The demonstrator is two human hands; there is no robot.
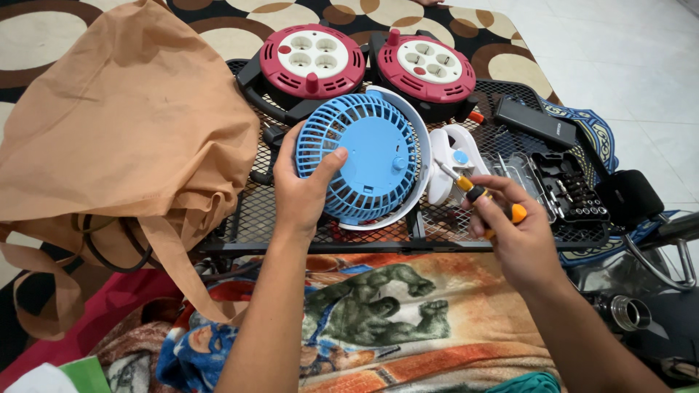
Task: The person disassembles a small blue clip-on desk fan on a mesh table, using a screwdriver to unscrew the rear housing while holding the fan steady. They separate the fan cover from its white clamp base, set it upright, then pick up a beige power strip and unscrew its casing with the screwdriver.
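Observation:
My left hand [302, 191] grips a small blue and white fan [368, 156] by its left edge, thumb on the blue rear grille, holding it upright over a black wire mesh rack [251, 211]. My right hand [510, 233] holds a screwdriver [477, 193] with an orange and black handle. Its metal tip points up and left toward the fan's white clip base [455, 156], which has a blue button.
Two red cable reels with white sockets [313, 62] [424, 67] stand behind the fan. A tan cloth bag [116, 138] lies at left. An open case of screwdriver bits [564, 191] and a black box [535, 122] sit at right. A printed blanket [378, 313] covers my lap.

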